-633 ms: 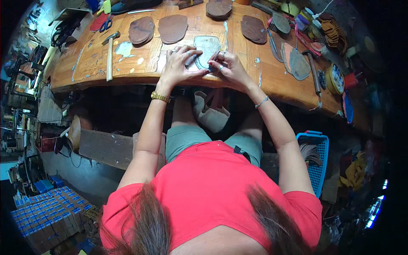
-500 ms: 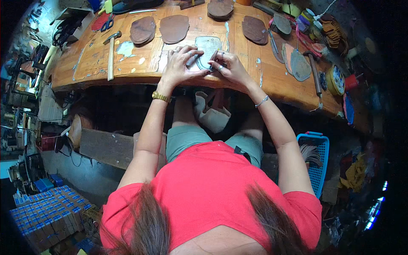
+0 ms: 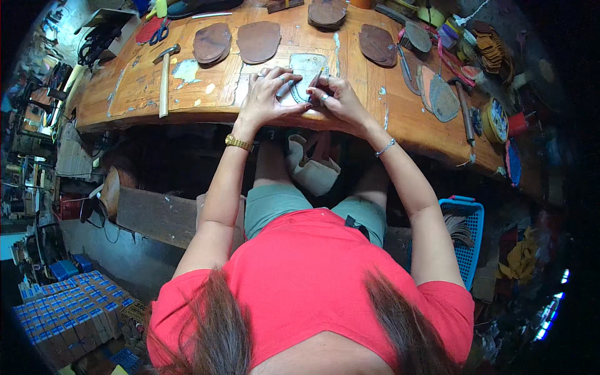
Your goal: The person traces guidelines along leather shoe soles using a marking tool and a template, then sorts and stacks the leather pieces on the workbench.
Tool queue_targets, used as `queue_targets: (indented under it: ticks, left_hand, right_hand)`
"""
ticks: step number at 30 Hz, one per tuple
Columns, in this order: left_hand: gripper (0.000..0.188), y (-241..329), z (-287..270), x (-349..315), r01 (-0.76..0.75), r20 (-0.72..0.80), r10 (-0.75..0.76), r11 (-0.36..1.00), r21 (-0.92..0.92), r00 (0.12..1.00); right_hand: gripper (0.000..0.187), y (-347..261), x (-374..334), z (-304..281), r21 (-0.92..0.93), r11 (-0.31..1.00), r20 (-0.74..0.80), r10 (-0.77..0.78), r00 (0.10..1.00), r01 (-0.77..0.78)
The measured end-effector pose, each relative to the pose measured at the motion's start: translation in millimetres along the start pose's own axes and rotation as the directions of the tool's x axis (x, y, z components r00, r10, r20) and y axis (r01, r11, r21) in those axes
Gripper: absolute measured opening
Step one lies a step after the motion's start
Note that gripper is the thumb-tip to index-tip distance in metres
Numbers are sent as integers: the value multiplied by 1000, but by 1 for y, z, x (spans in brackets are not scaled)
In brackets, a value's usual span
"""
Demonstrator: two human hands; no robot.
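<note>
On the wooden bench (image 3: 206,103), near its front edge, lies a pale grey-white flat piece (image 3: 307,62) with rounded corners and a dark curved line of marks. My left hand (image 3: 270,94) rests at its left side, thumb and fingers spread apart, the fingertips touching it and the thumb along the near edge. My right hand (image 3: 340,99) is closed in a pinch at its right side, on a thin dark tool (image 3: 317,79) whose tip is hidden. Both hands cover parts of the piece.
A hammer (image 3: 165,81) lies to the left. Brown leather pieces (image 3: 259,42) are spread along the far side. A second hammer (image 3: 463,112), grey oval pieces (image 3: 444,100) and a yellow round tin (image 3: 494,120) lie right. A blue basket (image 3: 477,231) stands below the bench.
The whole view has shifted very slightly. My right hand and the thin tool have tilted a little at the piece's right side; my left hand stays in place.
</note>
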State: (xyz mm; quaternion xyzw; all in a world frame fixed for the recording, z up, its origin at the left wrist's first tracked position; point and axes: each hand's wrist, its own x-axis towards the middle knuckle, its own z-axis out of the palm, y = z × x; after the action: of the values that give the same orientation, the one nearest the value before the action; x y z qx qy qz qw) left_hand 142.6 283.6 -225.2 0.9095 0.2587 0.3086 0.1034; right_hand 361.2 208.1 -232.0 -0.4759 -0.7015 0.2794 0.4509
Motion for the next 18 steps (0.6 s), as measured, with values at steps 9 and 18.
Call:
queue_targets:
  ticks: [9,18]
  left_hand:
    - [68,-4,3,0,-14,-9,14,1000,-20,1000]
    - [69,-3,1,0,4,9,-4,1000,-6,1000]
  right_hand:
    - [17,0,3,3,-33,998,-7,-52,999,52]
    - [17,-4,5,5,-119,987,-17,-115,993,112]
